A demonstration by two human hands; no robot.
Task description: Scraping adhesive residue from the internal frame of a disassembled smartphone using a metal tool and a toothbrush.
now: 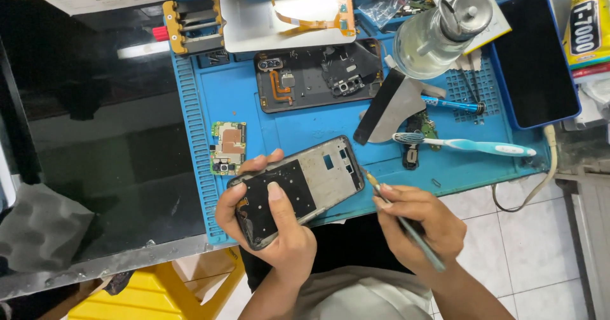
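Left hand [270, 225] grips the phone frame [298, 186]: bare metal, black patch, gutted, at the blue mat's [318, 133] near edge. Right hand [422, 225] pinches a thin tool [406, 225], tip just beside the frame's right end.

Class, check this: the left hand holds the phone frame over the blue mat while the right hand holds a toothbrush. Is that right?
Not quite. The right hand holds a thin tool, not a toothbrush; the toothbrush lies on the blue mat. The left hand does hold the phone frame, per the head view.

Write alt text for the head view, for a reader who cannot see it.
Left hand grips a stripped phone frame over a blue work mat; right hand holds a thin tool at its edge. A circuit board and toothbrush lie on the mat.
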